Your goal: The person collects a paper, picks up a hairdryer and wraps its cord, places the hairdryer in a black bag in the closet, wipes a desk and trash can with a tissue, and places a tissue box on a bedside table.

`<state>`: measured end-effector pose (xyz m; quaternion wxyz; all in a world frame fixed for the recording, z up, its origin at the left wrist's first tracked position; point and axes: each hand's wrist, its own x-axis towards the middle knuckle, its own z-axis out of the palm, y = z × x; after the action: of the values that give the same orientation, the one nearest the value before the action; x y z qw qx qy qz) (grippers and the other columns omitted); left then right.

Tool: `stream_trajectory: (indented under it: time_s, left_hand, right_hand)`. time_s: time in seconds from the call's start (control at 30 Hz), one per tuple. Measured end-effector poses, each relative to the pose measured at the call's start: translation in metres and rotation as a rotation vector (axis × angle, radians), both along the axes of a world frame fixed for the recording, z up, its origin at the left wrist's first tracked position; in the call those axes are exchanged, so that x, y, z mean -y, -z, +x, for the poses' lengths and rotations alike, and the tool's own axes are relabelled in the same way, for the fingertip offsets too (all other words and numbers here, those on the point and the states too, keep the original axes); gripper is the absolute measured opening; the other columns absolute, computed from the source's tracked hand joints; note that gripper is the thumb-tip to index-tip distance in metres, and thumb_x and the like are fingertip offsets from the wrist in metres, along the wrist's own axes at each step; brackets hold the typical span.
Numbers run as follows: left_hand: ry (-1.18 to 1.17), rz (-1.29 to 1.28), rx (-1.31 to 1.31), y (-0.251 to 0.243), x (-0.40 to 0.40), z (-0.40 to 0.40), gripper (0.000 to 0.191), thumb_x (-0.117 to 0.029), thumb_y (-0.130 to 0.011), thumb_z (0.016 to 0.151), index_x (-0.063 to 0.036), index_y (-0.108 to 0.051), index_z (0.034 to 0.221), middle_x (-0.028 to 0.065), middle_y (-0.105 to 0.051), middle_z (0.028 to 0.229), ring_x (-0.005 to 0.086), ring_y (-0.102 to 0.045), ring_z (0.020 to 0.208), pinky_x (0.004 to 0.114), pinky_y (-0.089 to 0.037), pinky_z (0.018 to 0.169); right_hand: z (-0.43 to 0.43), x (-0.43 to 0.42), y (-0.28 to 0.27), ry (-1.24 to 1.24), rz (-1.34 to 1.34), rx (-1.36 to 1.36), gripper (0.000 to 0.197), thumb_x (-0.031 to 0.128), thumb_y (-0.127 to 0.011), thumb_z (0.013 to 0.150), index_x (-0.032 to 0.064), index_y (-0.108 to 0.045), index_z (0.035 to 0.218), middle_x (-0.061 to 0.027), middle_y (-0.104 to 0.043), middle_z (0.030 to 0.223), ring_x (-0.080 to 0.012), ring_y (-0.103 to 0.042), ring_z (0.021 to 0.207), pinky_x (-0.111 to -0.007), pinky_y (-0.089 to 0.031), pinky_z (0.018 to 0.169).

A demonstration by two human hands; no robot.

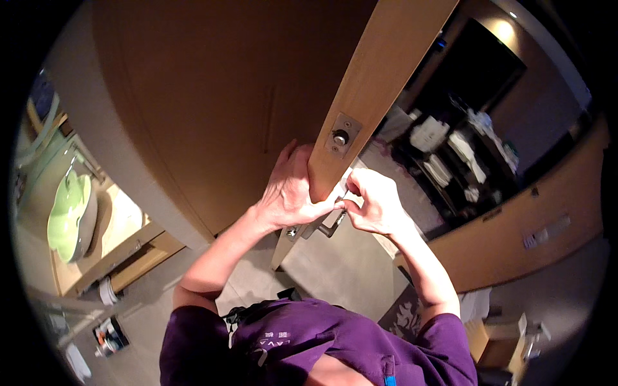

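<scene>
A wooden door (381, 72) stands edge-on before me, with a metal bolt plate (342, 136) set in its edge. Below the plate, my left hand (288, 195) wraps the edge, fingers flat on the dark door face and thumb reaching across to the other side. Close by that thumb, my right hand (377, 200) has its fingers curled at the far face, near a pale, overexposed patch; whether it pinches something small cannot be told. A metal door handle (334, 226) shows just under both hands, and a lower lock plate (291, 231) sits in the edge.
At left, a green leaf-shaped basin (72, 217) rests on a counter with a drawer. Another wooden door (521, 231) stands at right. Beyond are a dark shelf unit (449, 188) holding white items and a wall-mounted screen (475, 62). A small box or packet (111, 336) lies lower left.
</scene>
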<state>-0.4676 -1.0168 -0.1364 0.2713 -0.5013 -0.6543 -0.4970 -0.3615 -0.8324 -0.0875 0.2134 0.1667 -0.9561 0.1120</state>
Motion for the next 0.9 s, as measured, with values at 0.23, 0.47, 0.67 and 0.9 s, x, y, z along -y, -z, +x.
stream_trajectory:
  time_s: [0.23,0.47,0.67,0.9]
  left_hand:
    - [-0.081,-0.219,0.104,-0.014,0.056,-0.06,0.084,-0.036,-0.084,0.071,0.0012,-0.046,0.135,0.0251,-0.049,0.129,0.0434,-0.051,0.118,0.046,-0.045,0.101]
    - [-0.679,0.057,0.102,0.024,0.089,-0.112,0.088,-0.048,-0.085,0.072,0.0039,-0.04,0.126,0.0249,-0.05,0.121,0.0408,-0.052,0.113,0.047,-0.044,0.098]
    - [-1.007,0.286,0.167,0.033,0.087,-0.119,0.068,-0.03,-0.082,0.075,0.0,-0.043,0.121,0.0206,-0.05,0.114,0.0362,-0.052,0.106,0.047,-0.043,0.091]
    - [-0.925,0.317,0.329,0.085,0.075,-0.06,0.046,-0.003,-0.067,0.079,-0.0025,-0.042,0.118,0.0192,-0.049,0.108,0.0346,-0.053,0.102,0.046,-0.042,0.09]
  right_hand:
    - [-0.082,0.026,0.008,-0.068,-0.067,0.038,0.045,0.036,-0.087,0.071,0.0076,-0.054,0.084,-0.0108,-0.06,0.074,-0.0329,-0.062,0.069,-0.042,-0.048,0.065]
    - [-0.163,0.082,0.006,-0.096,-0.061,-0.087,0.037,0.029,-0.085,0.077,0.0052,-0.058,0.085,-0.0157,-0.065,0.073,-0.038,-0.066,0.07,-0.046,-0.051,0.063]
    - [-0.225,0.107,0.024,-0.099,-0.036,-0.198,0.042,0.042,-0.08,0.08,0.0081,-0.061,0.096,-0.0168,-0.07,0.08,-0.0411,-0.068,0.077,-0.05,-0.051,0.067]
    - [-0.263,0.107,0.025,-0.043,0.069,-0.251,0.046,0.048,-0.076,0.083,0.0085,-0.057,0.095,-0.0175,-0.069,0.081,-0.0435,-0.067,0.081,-0.051,-0.049,0.069]
